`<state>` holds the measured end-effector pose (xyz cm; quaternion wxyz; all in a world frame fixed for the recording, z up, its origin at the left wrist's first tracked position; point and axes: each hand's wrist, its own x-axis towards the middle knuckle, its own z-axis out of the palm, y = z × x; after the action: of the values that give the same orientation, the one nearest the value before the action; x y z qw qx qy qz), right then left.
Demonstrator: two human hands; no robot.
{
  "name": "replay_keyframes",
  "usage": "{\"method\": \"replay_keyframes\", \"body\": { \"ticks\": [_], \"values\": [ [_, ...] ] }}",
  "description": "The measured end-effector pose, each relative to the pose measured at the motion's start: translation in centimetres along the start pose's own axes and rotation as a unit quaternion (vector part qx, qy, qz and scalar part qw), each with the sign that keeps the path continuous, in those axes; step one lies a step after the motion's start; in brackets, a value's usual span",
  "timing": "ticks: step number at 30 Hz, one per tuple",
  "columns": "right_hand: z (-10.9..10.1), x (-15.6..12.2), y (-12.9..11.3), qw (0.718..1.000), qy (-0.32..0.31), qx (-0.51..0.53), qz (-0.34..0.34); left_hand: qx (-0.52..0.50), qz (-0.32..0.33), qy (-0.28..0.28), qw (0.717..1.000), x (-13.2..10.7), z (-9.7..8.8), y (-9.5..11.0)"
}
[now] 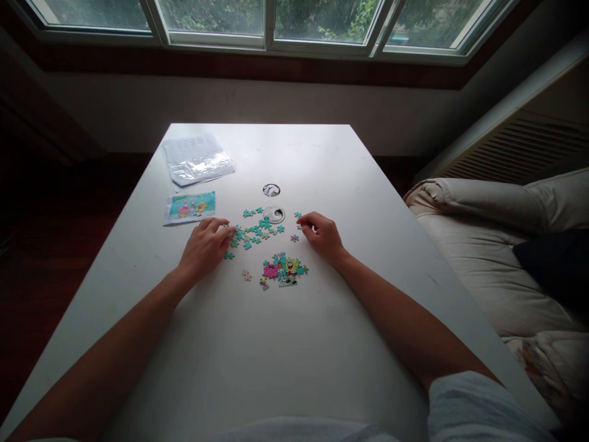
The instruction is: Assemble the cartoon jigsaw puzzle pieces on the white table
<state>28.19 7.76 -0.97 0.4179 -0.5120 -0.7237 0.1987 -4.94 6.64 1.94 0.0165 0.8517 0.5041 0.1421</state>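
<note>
A partly joined jigsaw puzzle point(286, 269) with pink, yellow and turquoise cartoon figures lies in the middle of the white table. Beyond it spreads a heap of loose turquoise puzzle pieces point(257, 233). My left hand point(207, 244) rests at the heap's left edge, fingers apart, the tips touching or just over the pieces. On the other side, my right hand point(323, 234) is curled, thumb and forefinger close together at a small puzzle piece point(299, 226). Near it lie a pink-and-turquoise piece point(294, 238) and a turquoise piece point(298, 215).
A cartoon picture card point(191, 207) lies at the left, with a clear plastic bag and papers point(199, 158) behind it. A round tin point(275, 214) and a shiny disc point(271, 189) stand past the heap. A beige sofa point(473, 245) borders the table's right side.
</note>
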Motion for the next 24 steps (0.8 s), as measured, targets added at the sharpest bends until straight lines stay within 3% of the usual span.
{"method": "replay_keyframes", "body": {
  "ticks": [10, 24],
  "values": [
    [-1.2, 0.7, 1.3, 0.99, 0.11, 0.018, 0.09, -0.013, -0.003, -0.011, 1.0, -0.3, -0.9, -0.1],
    [-1.5, 1.0, 2.5, 0.982, 0.137, 0.042, 0.126, -0.011, -0.021, 0.003, 1.0, -0.6, -0.1, 0.2]
  ]
}}
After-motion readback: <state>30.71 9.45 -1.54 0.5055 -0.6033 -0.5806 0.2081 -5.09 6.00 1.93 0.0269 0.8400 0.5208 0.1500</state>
